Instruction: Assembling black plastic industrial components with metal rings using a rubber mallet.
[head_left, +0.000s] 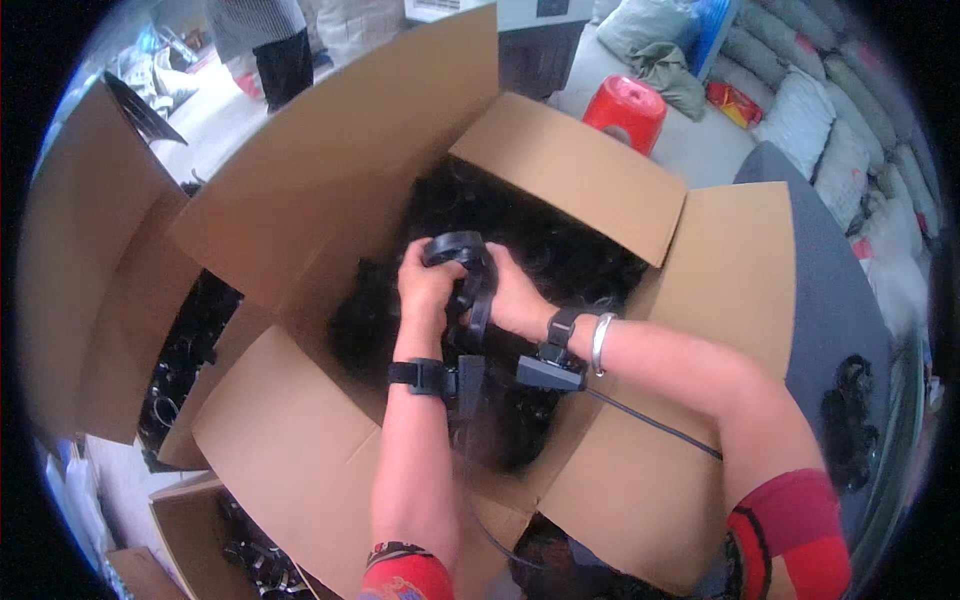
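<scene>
Over a large open cardboard box (330,425), both my hands hold a black ring-shaped piece (455,240) with a band-like part hanging down from it. My left hand (424,290) grips it from the left, its thumb across the ring's lower side. On the other side, my right hand (512,298) has its fingers closed around the hanging part; some of those fingers are hidden behind it. Dark, glossy black pieces (590,262) fill the box below my hands. They are too tangled and dark to tell apart.
Cardboard flaps stand up around the box. More boxes with black pieces (165,405) stand at the left. A red plastic stool (625,112) is beyond the far flap, filled sacks (800,120) are stacked at far right, and a person (268,45) stands at the back left.
</scene>
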